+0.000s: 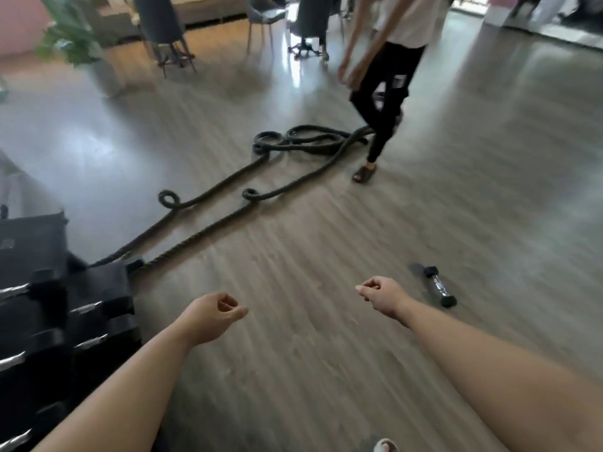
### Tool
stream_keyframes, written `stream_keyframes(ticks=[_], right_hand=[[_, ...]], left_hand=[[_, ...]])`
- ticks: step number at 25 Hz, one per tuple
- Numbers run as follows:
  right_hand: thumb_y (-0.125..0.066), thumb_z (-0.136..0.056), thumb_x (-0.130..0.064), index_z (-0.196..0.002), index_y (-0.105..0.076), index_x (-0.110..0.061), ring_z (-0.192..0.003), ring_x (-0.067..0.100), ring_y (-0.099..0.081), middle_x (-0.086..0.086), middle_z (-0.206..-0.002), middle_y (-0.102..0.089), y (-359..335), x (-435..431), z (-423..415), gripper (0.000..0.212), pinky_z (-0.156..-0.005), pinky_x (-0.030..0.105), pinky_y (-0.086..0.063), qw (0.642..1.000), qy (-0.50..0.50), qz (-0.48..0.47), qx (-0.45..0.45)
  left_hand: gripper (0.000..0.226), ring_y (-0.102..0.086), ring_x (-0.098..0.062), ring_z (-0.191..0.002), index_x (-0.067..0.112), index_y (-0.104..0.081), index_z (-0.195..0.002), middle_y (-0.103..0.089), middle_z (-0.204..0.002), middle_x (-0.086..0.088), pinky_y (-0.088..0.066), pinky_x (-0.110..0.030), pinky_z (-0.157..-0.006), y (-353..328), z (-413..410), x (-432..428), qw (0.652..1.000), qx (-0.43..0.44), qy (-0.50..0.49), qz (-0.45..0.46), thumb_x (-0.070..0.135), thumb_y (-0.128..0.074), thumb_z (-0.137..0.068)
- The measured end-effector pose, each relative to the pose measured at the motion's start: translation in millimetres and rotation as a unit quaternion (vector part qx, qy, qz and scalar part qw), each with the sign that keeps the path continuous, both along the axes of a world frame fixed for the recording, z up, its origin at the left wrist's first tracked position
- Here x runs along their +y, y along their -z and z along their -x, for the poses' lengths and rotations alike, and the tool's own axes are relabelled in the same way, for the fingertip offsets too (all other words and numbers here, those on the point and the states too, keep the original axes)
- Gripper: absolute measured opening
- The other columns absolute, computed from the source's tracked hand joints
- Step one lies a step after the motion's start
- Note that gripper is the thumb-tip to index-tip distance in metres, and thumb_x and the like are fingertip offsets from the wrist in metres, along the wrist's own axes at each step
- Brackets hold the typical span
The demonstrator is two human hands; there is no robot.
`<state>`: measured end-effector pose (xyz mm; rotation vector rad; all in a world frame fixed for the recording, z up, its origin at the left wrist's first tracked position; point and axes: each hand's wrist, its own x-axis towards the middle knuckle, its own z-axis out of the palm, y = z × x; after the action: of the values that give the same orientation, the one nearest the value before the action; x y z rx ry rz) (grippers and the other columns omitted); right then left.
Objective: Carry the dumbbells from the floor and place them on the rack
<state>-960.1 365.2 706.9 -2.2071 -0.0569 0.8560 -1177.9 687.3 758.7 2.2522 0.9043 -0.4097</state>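
One small dumbbell (439,288) with black ends and a chrome handle lies on the wooden floor at the right. My right hand (380,293) hovers just left of it, fingers loosely curled, holding nothing. Farther left, my left hand (212,316) is held out over the floor, also loosely curled and empty. The black dumbbell rack (49,321) stands at the left edge, with several black dumbbells with chrome handles on its tiers. The whole view is motion-blurred.
A thick black battle rope (261,177) snakes across the floor from the rack toward the middle. Another person (385,93) in black trousers and sandals steps beside the rope's coils. Chairs (163,31) and a potted plant (71,34) stand at the back.
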Motion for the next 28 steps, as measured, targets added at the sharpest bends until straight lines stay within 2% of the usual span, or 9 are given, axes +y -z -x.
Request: stream_keyframes(ticks=[3,6,9,11,16,20,22,25,28], right_hand=[[-0.075,-0.094,-0.037,-0.091,-0.067,-0.017,-0.061,0.013,-0.049,0.004,-0.089,-0.067,5.3,-101.5,-51.4,0.022,-0.053,0.025,-0.035,0.997,0.076,0.017,0.015],[-0.073,-0.094,-0.040,-0.094,-0.066,-0.016,-0.061,0.014,-0.047,0.004,-0.091,-0.065,8.0,-195.9,-97.7,0.025,-0.052,0.025,-0.031,0.989,0.143,0.027,0.014],[-0.074,-0.094,-0.038,-0.096,-0.067,-0.013,-0.060,0.016,-0.046,0.005,-0.086,-0.062,13.8,-258.2,-133.4,0.026,-0.052,0.027,-0.030,0.978,0.206,0.019,0.017],[-0.073,-0.092,-0.041,-0.100,-0.069,-0.011,-0.064,0.018,-0.049,0.003,-0.084,-0.064,19.0,-281.1,-149.4,0.031,-0.053,0.028,-0.032,0.974,0.223,0.028,0.023],[-0.074,-0.091,-0.041,-0.097,-0.064,-0.017,-0.065,0.020,-0.051,0.004,-0.089,-0.066,41.9,-317.5,-193.4,0.027,-0.053,0.025,-0.031,0.952,0.298,0.056,0.048],[-0.073,-0.092,-0.040,-0.096,-0.062,-0.017,-0.066,0.019,-0.051,0.005,-0.092,-0.067,63.1,-335.1,-227.3,0.026,-0.054,0.025,-0.031,0.927,0.356,0.087,0.085],[-0.072,-0.093,-0.042,-0.097,-0.063,-0.016,-0.069,0.022,-0.053,0.005,-0.091,-0.067,72.3,-338.8,-246.4,0.028,-0.058,0.025,-0.034,0.907,0.392,0.107,0.111],[-0.071,-0.093,-0.047,-0.102,-0.064,-0.015,-0.080,0.025,-0.060,0.005,-0.095,-0.068,90.2,-337.8,-279.1,0.033,-0.073,0.030,-0.045,0.886,0.424,0.117,0.148],[-0.069,-0.093,-0.051,-0.108,-0.064,-0.019,-0.099,0.029,-0.067,0.004,-0.105,-0.069,105.2,-333.6,-328.3,0.036,-0.088,0.038,-0.052,0.888,0.412,0.121,0.162]], left_hand=[[0.032,-0.066,-0.002,-0.086,0.031,-0.071,-0.096,-0.073,-0.093,0.014,-0.049,-0.025,-0.072,0.0,-90.9,-80.6,0.998,0.003,0.067,0.008,0.060,-0.073,-0.085],[0.033,-0.066,-0.005,-0.090,0.029,-0.070,-0.102,-0.072,-0.098,0.012,-0.048,-0.026,-0.077,-6.2,-180.1,-154.7,0.991,0.004,0.137,0.009,0.059,-0.072,-0.087],[0.037,-0.065,-0.003,-0.091,0.029,-0.069,-0.105,-0.071,-0.101,0.012,-0.048,-0.023,-0.073,-13.4,-252.7,-199.9,0.983,0.005,0.183,0.013,0.061,-0.072,-0.086],[0.042,-0.063,-0.002,-0.092,0.029,-0.068,-0.110,-0.069,-0.104,0.013,-0.046,-0.020,-0.070,-12.6,-290.6,-216.7,0.978,0.016,0.206,0.018,0.063,-0.071,-0.085],[0.044,-0.065,-0.012,-0.098,0.024,-0.068,-0.115,-0.070,-0.106,0.008,-0.048,-0.026,-0.083,15.9,-405.9,-254.7,0.950,0.045,0.308,0.008,0.058,-0.073,-0.087],[0.046,-0.067,-0.012,-0.099,0.022,-0.071,-0.115,-0.071,-0.105,0.007,-0.048,-0.024,-0.085,48.0,-508.0,-273.4,0.925,0.040,0.377,0.014,0.058,-0.074,-0.086],[0.048,-0.066,-0.011,-0.100,0.024,-0.071,-0.115,-0.071,-0.107,0.008,-0.048,-0.023,-0.085,64.7,-560.0,-277.9,0.906,0.063,0.418,0.017,0.060,-0.074,-0.085],[0.050,-0.065,-0.011,-0.100,0.025,-0.071,-0.117,-0.070,-0.108,0.009,-0.047,-0.023,-0.085,85.2,-639.0,-289.7,0.878,0.103,0.467,0.020,0.062,-0.074,-0.084],[0.048,-0.065,-0.012,-0.100,0.026,-0.071,-0.114,-0.070,-0.107,0.009,-0.048,-0.026,-0.085,104.5,-712.4,-308.2,0.866,0.117,0.486,0.018,0.062,-0.074,-0.083]])
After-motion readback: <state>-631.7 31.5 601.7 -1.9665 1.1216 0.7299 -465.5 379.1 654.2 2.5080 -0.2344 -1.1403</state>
